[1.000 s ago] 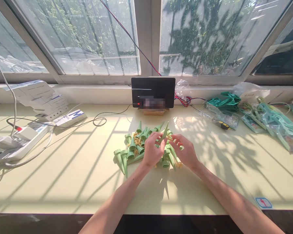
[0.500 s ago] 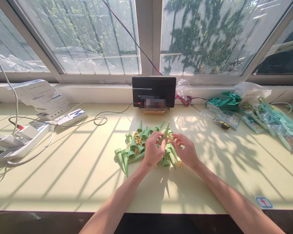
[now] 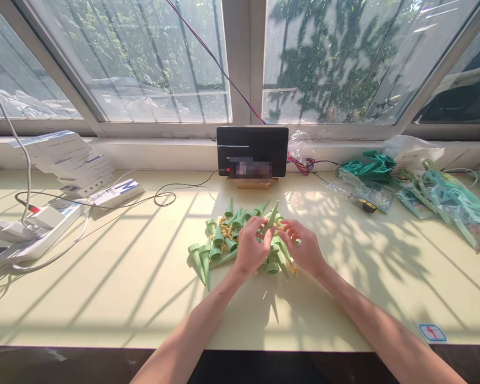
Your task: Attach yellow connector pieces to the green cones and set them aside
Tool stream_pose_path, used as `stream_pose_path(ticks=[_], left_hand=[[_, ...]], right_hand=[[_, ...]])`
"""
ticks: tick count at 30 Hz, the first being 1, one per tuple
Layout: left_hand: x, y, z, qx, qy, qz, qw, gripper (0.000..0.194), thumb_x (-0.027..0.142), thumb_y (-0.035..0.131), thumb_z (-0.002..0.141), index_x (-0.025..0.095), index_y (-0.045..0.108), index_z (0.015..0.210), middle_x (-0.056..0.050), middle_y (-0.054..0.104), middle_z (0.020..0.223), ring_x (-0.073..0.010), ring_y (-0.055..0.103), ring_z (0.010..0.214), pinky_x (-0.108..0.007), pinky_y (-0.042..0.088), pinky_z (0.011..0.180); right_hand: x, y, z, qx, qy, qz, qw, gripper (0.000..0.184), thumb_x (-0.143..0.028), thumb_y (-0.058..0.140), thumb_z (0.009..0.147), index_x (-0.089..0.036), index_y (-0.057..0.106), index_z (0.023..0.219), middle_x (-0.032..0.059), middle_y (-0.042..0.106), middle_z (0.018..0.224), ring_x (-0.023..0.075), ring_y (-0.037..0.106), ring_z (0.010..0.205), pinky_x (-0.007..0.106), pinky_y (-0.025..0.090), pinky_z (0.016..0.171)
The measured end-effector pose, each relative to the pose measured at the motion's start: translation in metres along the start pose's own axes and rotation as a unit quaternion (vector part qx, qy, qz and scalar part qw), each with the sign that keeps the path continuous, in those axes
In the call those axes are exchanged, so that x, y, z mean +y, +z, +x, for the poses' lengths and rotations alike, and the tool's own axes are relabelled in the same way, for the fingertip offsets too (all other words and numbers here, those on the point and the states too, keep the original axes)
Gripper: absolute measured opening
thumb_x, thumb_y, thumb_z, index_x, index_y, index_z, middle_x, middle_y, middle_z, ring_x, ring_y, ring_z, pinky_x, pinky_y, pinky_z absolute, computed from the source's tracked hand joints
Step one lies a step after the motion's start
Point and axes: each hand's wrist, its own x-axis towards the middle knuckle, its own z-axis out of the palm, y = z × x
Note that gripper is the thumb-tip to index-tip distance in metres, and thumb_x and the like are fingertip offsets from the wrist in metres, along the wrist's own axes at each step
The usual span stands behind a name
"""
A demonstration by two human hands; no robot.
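Note:
A heap of green plastic cones (image 3: 224,237) mixed with small yellow pieces (image 3: 225,230) lies on the pale yellow table (image 3: 104,288). My left hand (image 3: 252,248) is closed on one green cone (image 3: 271,217) that points up and away from me. My right hand (image 3: 306,249) is right beside it, its fingertips pinched at the base of that cone on a small yellow piece (image 3: 280,226). Both hands hover over the right side of the heap.
A black screen (image 3: 252,151) stands at the back under the window. A white power strip (image 3: 32,229), cables and paper boxes (image 3: 70,160) lie at the left. Teal packaged items in clear bags (image 3: 436,194) fill the right. A blue label (image 3: 432,333) marks the near right edge.
The hands have stayed in place over the heap; only the fingers of my right hand shifted slightly at the base of the held cone.

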Motion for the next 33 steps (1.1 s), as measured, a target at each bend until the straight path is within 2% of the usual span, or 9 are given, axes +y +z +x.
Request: stream_pose_path(ticks=[5,11,16,20,29,33], left_hand=[[-0.0003,-0.0004,0.0008,-0.001,-0.001,0.001,1.000,0.013,0.022,0.058,0.087,0.020,0.062,0.099,-0.004,0.061,0.089,-0.0144,0.060,0.078,-0.022,0.054,0.057],[-0.0006,0.0002,0.0003,-0.003,0.006,0.008,1.000,0.013,0.021,0.059,0.087,0.020,0.062,0.100,-0.004,0.061,0.088,-0.0140,0.060,0.077,-0.021,0.053,0.056],[-0.0020,0.0006,0.0000,-0.001,0.007,0.007,1.000,0.013,0.021,0.059,0.087,0.019,0.062,0.100,-0.004,0.061,0.089,-0.0137,0.060,0.078,-0.021,0.053,0.056],[-0.0028,0.0006,-0.0004,-0.005,0.008,0.012,1.000,0.013,0.020,0.059,0.087,0.019,0.062,0.100,-0.005,0.061,0.090,-0.0145,0.060,0.081,-0.020,0.053,0.057],[-0.0007,0.0008,-0.0005,-0.010,0.019,0.005,1.000,0.013,0.019,0.059,0.087,0.019,0.062,0.100,-0.004,0.060,0.089,-0.0133,0.059,0.078,-0.019,0.053,0.055],[-0.0008,0.0011,-0.0006,-0.007,0.016,0.006,1.000,0.014,0.018,0.059,0.087,0.019,0.062,0.101,-0.005,0.061,0.089,-0.0144,0.060,0.080,-0.020,0.053,0.055]], right_hand=[[-0.0012,0.0002,-0.0003,0.000,-0.016,-0.011,1.000,0.024,-0.040,0.049,0.097,-0.020,0.062,0.099,0.0054,0.070,0.090,0.0143,0.063,0.067,0.026,0.053,0.058],[0.0026,0.0000,0.0008,-0.011,-0.020,-0.026,0.999,0.029,-0.041,0.045,0.099,-0.019,0.064,0.094,0.0045,0.070,0.080,0.0154,0.064,0.067,0.027,0.053,0.061],[-0.0005,-0.0001,0.0011,-0.012,0.000,-0.006,1.000,0.027,-0.043,0.051,0.096,-0.018,0.063,0.100,0.0056,0.070,0.085,0.0144,0.062,0.063,0.025,0.050,0.053],[-0.0019,-0.0005,0.0008,-0.012,-0.006,-0.005,1.000,0.027,-0.041,0.048,0.097,-0.018,0.063,0.097,0.0065,0.070,0.088,0.0149,0.062,0.066,0.025,0.050,0.055],[0.0065,0.0001,0.0005,-0.025,-0.022,-0.028,0.999,0.034,-0.041,0.043,0.100,-0.018,0.064,0.084,0.0020,0.066,0.069,0.0142,0.060,0.061,0.026,0.049,0.060],[0.0027,-0.0006,0.0003,-0.019,-0.003,-0.014,1.000,0.028,-0.042,0.049,0.097,-0.019,0.064,0.095,0.0037,0.069,0.079,0.0142,0.061,0.063,0.025,0.049,0.056]])
